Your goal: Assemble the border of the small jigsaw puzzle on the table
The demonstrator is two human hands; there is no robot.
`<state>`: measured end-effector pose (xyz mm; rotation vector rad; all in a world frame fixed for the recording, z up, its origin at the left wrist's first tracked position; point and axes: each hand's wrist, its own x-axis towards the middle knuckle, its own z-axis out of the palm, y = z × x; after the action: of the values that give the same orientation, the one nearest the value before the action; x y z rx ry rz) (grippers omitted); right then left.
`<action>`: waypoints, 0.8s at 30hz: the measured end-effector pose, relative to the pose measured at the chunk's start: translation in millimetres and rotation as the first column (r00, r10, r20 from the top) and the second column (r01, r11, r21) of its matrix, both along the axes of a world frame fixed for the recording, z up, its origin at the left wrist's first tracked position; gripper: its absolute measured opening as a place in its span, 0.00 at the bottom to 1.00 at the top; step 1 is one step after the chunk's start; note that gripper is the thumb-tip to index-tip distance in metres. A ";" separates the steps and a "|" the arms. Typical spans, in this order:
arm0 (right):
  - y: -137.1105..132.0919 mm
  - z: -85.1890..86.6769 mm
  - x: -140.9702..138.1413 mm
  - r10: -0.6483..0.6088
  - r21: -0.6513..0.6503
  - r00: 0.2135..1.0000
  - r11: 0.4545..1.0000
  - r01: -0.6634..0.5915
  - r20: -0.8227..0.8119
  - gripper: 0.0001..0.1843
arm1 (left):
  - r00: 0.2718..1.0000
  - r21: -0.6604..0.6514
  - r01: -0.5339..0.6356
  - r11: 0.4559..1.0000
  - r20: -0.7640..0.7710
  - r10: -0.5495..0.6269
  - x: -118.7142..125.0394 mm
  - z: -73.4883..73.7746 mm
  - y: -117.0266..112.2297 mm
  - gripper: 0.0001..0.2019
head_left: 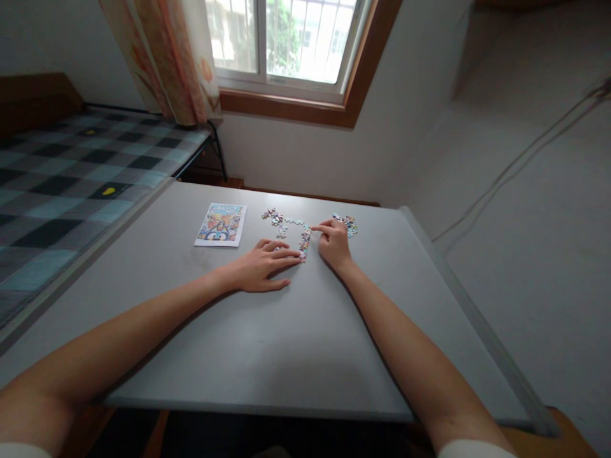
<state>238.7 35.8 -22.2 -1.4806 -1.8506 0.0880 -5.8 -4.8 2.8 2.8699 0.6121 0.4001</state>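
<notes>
A partly joined jigsaw puzzle (pixel 304 238) lies on the table, its pieces forming an outline around bare tabletop. My left hand (pixel 265 263) rests flat with fingers spread, covering the near side of the puzzle; a fingertip touches its lower right corner. At the right edge, my right hand (pixel 334 242) points its index finger against the puzzle, the other fingers curled in. Whether a piece is under that fingertip is too small to tell. Loose puzzle pieces (pixel 352 225) lie just behind my right hand, partly hidden by it. More loose pieces (pixel 273 216) sit at the puzzle's far left.
A printed picture sheet (pixel 221 225) lies left of the puzzle on the white table (pixel 305 356). A bed with a checked cover (pixel 95 159) stands along the left side. Beyond are a curtain (pixel 167 57) and a barred window (pixel 300 38). A cable (pixel 515 159) hangs on the right wall.
</notes>
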 end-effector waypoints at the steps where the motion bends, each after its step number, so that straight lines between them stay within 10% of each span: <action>1: -0.4 0.3 -0.2 0.005 -0.010 1.000 1.000 -0.005 0.009 0.23 | 1.000 -0.001 -0.002 1.000 -0.001 0.002 0.2 0.4 -0.3 0.27; 24: -7.1 6.6 -5.2 0.156 -0.113 0.954 0.985 -0.131 0.254 0.18 | 1.000 0.003 -0.014 1.000 -0.001 0.014 -0.6 -2.9 0.8 0.28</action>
<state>233.5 28.7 -15.6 -1.4769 -2.1950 0.0523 -6.4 -4.0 -0.1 2.8700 0.6333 0.4020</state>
